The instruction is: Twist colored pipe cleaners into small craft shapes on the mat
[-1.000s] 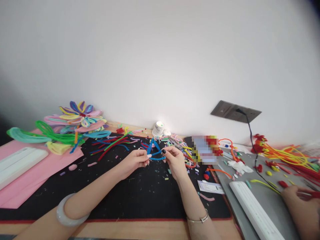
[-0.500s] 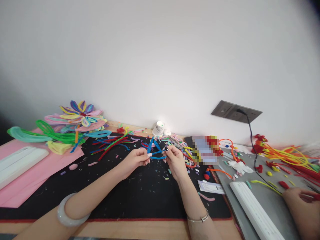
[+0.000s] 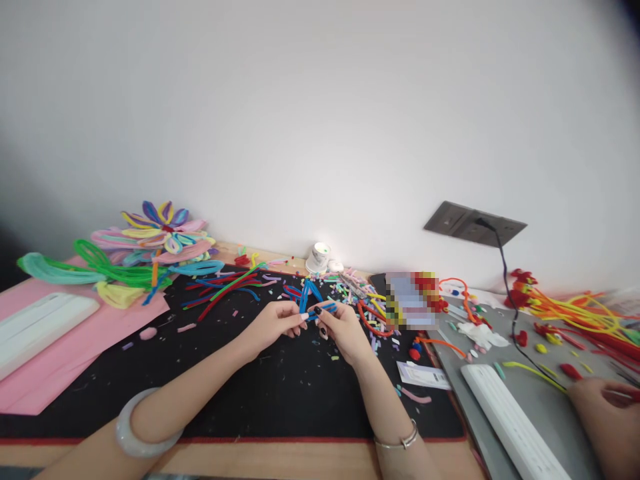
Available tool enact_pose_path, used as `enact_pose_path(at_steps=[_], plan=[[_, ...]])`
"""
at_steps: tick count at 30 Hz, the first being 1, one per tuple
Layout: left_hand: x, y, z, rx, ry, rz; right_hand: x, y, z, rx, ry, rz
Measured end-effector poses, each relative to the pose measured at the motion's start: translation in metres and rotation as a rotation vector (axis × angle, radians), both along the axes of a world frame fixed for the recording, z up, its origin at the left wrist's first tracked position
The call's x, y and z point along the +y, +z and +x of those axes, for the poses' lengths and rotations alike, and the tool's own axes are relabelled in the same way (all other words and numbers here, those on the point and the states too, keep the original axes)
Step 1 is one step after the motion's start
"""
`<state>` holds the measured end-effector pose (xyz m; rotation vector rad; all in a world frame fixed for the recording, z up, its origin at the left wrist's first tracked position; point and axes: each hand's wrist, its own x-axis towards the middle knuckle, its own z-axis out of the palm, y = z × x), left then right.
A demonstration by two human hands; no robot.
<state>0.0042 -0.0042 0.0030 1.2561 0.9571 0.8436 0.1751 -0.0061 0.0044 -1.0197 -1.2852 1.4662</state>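
Between my two hands is a blue pipe cleaner shape (image 3: 313, 291), bent into pointed loops that stand up above the fingers. My left hand (image 3: 281, 322) pinches its left lower corner with thumb and forefinger. On the other side, my right hand (image 3: 341, 327) grips the lower strands close to the left fingertips; the fingers partly cover them. Both hands hover over a black mat (image 3: 280, 400). Behind the hands lie loose red, blue and green pipe cleaners (image 3: 225, 291) and many short cut bits (image 3: 350, 287).
Pipe cleaner flowers (image 3: 167, 230) lie at the left on pink paper (image 3: 125, 327), with a white bar (image 3: 45, 327) beside them. A white cup (image 3: 319, 257) stands by the wall. At right are another white bar (image 3: 510, 420), a black cord (image 3: 513, 313) and another person's hand (image 3: 603, 413).
My right hand has moved left, closer to my left hand, and slid along the lower blue strands. My left hand has barely moved.
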Motion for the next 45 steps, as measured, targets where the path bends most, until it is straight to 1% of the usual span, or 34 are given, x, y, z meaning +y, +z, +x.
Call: enact_pose_path(at_steps=[5,11,14,17,21,27,32,36,41,45], plan=[[-0.001,0.003,-0.001,0.028,0.029,0.083,0.000,0.000,0.002,0.008,0.015,-0.007],[0.000,0.000,-0.001,0.092,0.078,0.173,0.000,-0.001,0.003,-0.007,0.037,-0.003],[0.000,0.000,-0.001,0.098,0.101,0.193,0.001,-0.003,0.004,-0.024,0.023,0.004],[0.000,0.000,-0.001,0.089,0.109,0.178,0.000,-0.002,0.003,-0.046,0.014,0.008],[0.000,-0.002,-0.001,0.073,0.105,0.121,-0.001,0.001,0.002,-0.078,0.022,0.005],[0.000,-0.001,0.000,0.012,0.156,0.062,-0.001,0.002,0.001,-0.111,0.041,0.019],[0.001,-0.004,-0.002,0.033,0.124,0.081,0.000,0.001,0.001,-0.097,0.014,0.018],[0.002,-0.009,-0.002,0.060,0.058,0.094,0.001,0.000,0.001,-0.069,-0.016,0.018],[0.002,-0.010,-0.002,0.099,-0.012,0.120,0.001,0.001,0.001,-0.070,0.017,0.007],[-0.001,-0.008,-0.001,0.128,-0.047,0.150,0.001,0.000,0.001,-0.131,0.043,0.052]])
